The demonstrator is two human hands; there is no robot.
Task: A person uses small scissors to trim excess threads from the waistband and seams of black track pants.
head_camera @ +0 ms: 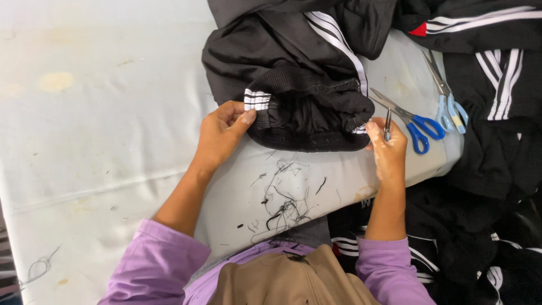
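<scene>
Two bare hands work at the edge of a black knitted garment with white stripes [299, 101], which lies bunched on a pale grey padded table [101, 113] just ahead of the person in lilac sleeves. Their left hand [220, 135] is closed on the garment's ribbed waistband, thumb pressed on top right beside a small patch of white stripes, fingers tucked under the cloth. Across the band, at its other end, the right hand [388, 148] pinches a small slim metal thread snipper [387, 124] upright between thumb and fingers, its tip just beside the waistband's corner; whether the tip touches the cloth I cannot tell. Just beyond that hand, toward the table's far edge, lie a pair of scissors with dark blue handles [415, 125], close to the knuckles, and past them a second pair of scissors with light blue handles [449, 99], both resting flat and apart from the fingers. Between the two wrists, nearer the person's body, loose black thread clippings [285, 197] are scattered over the table. A heap of more black striped clothing [497, 152] sits beyond the right hand and spills down beside the right forearm.
</scene>
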